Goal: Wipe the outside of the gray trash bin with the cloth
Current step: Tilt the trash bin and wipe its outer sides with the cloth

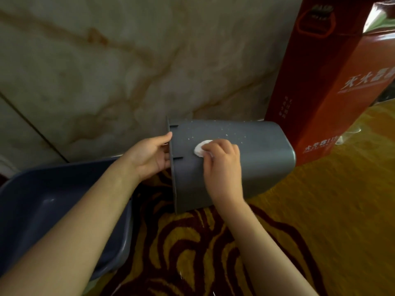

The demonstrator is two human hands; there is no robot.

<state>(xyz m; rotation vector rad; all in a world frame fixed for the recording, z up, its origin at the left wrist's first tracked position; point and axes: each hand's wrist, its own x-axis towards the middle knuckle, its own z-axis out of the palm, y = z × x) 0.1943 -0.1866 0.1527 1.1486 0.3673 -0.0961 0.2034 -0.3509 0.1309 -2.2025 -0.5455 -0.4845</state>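
Observation:
The gray trash bin (pixel 256 154) lies on its side above the carpet, its open rim facing left and its base to the right. White specks dot its upper side. My left hand (pixel 149 157) grips the rim at the bin's left end. My right hand (pixel 222 165) presses a small white cloth (pixel 199 149) against the bin's outer wall, near the rim; most of the cloth is hidden under my fingers.
A blue-gray plastic tub (pixel 53 210) sits at the lower left under my left forearm. A tall red box (pixel 333 77) with white lettering stands right behind the bin. A marble wall (pixel 106 60) fills the back. The floor is yellow and dark-red patterned carpet (pixel 320 210).

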